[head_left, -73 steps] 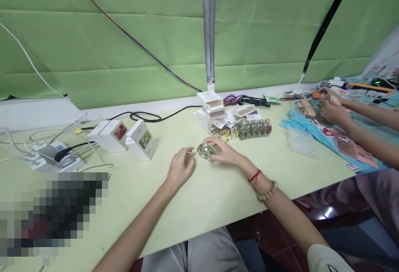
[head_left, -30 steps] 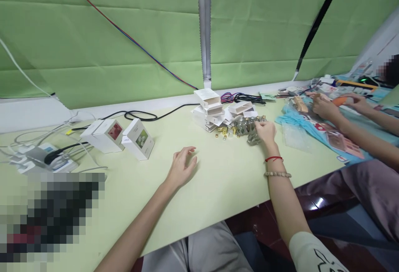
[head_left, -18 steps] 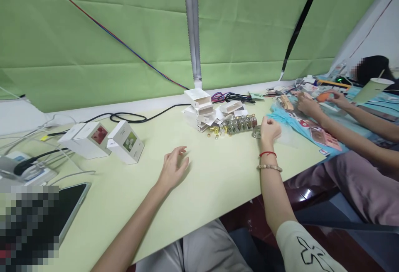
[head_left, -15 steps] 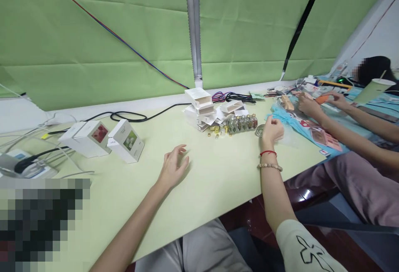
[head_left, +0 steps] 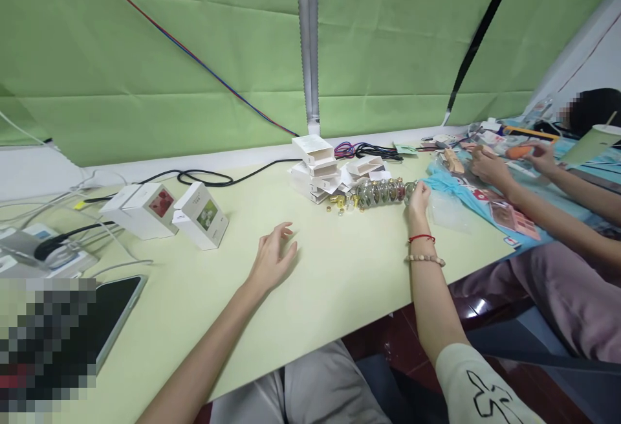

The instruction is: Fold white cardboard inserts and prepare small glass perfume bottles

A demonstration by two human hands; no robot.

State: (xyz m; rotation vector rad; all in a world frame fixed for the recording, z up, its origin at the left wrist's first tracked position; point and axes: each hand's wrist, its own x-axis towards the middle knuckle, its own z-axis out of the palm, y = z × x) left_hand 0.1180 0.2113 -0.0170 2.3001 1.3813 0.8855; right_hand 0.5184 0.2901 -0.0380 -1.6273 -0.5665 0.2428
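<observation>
My left hand rests on the pale yellow table, its fingers apart and nothing in it. At the right end of a row of small round glass bottles is my right hand, closed on a round glass bottle. That bottle stands in line with the others, partly hidden by my fingers. Dark contents show through the glass of the row. Small gold caps lie loose at its left end.
Opened white boxes are piled behind the caps. Two printed white boxes stand on the left, near cables and a tablet. A clear plastic bag lies right of my hand. A co-worker's hands hold an orange item over blue cloth.
My right hand has moved the end bottle up against the row, where it now stands in line. My left hand has stayed about where it was. The view has shifted slightly.
</observation>
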